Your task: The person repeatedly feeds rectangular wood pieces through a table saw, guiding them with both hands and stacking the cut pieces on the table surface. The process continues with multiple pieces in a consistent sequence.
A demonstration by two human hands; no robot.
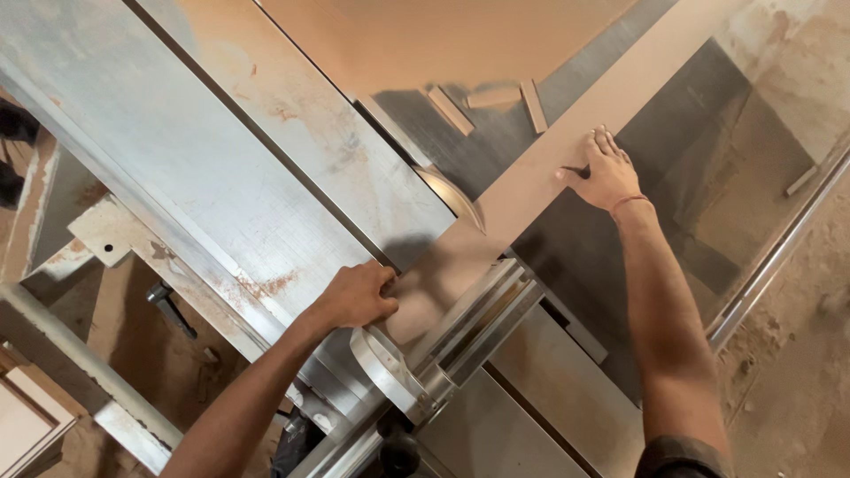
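Note:
A long pale wooden board lies diagonally across the metal saw table, from the upper right down to the cross fence. My right hand presses flat on the board's far part, with a dark pencil-like thing under the thumb. My left hand is curled over the board's near end, against the fence. The round saw blade rises from the table slot right beside the board's left edge.
A sliding steel table runs diagonally at the left. Three small wood offcuts lie on the table beyond the blade. Sawdust covers the floor at right. A metal rail borders the table's right edge.

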